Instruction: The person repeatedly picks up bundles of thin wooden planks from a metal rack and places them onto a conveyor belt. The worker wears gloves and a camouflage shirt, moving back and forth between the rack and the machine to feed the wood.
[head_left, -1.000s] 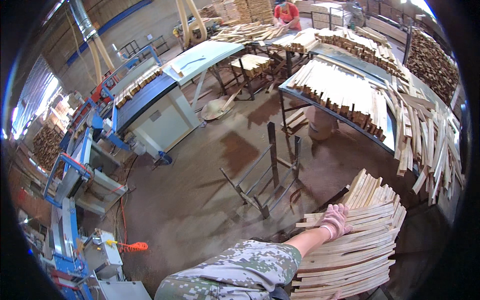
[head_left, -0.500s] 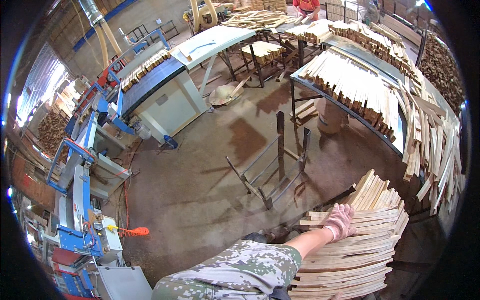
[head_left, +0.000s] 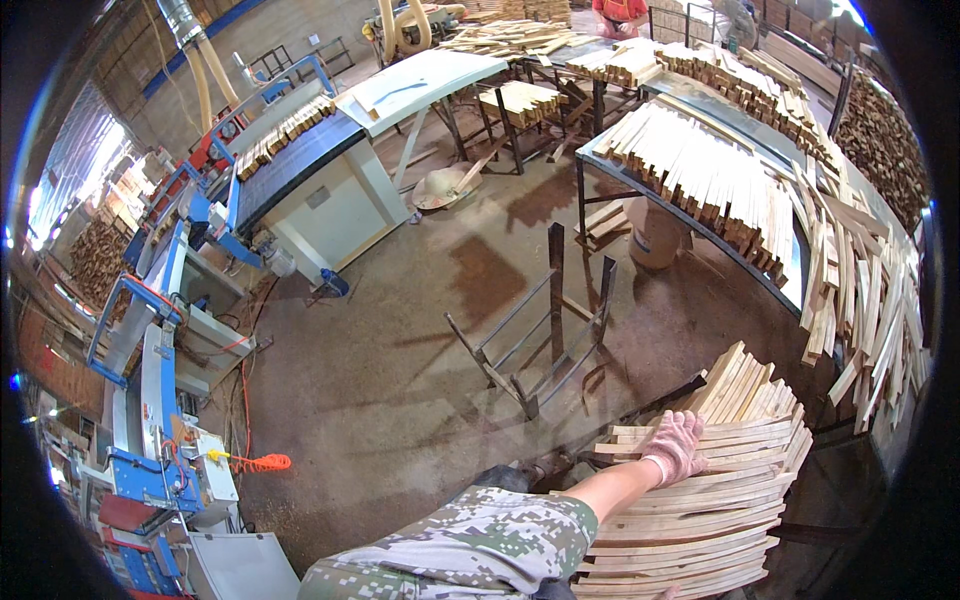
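My left hand [head_left: 677, 443], in a pale pink work glove, is closed over the upper strips of a stack of wooden strips [head_left: 690, 520] at the lower right. Its fingers bend over the far side of the strips, and the thumb rests on the near side. More light strips [head_left: 740, 385] lie at an angle just beyond it. Only a small sliver of my right hand [head_left: 670, 593] shows at the bottom edge by the stack, its fingers hidden. A camouflage sleeve [head_left: 480, 540] covers my left upper arm.
A metal frame stand [head_left: 555, 320] is on the floor ahead. Tables with wooden strips [head_left: 700, 180] and a loose strip pile [head_left: 860, 280] are at the right. Blue and white machinery [head_left: 160, 400] lines the left. A person in red [head_left: 622, 15] stands at the far end.
The whole view has shifted slightly. My left hand stays on the wooden strips, with little visible change in its grip.
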